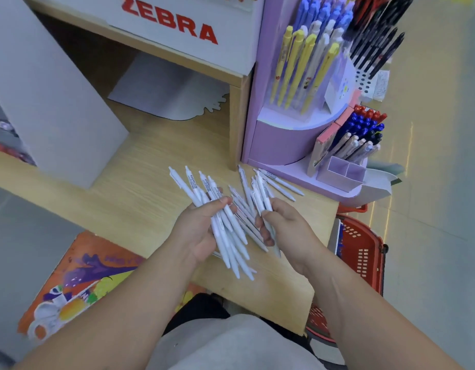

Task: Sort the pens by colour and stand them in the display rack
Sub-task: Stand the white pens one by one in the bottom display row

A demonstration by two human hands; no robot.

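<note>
The left hand (201, 231) has its grip curled round a fan of white pens (232, 237) above the counter (140, 198). The right hand (287, 222) pinches a few more. Squaring their tips first should ease standing them in the display rack (281, 140).

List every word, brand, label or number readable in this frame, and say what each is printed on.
"ZEBRA": red capitals on the white display sign board at the top.
Sticker labels on the white plastic pens: too small to read.
Purple lettering on the orange illustrated card at lower left: blurred, unreadable.
Print on the small white paper tag at far right: unreadable.
</note>
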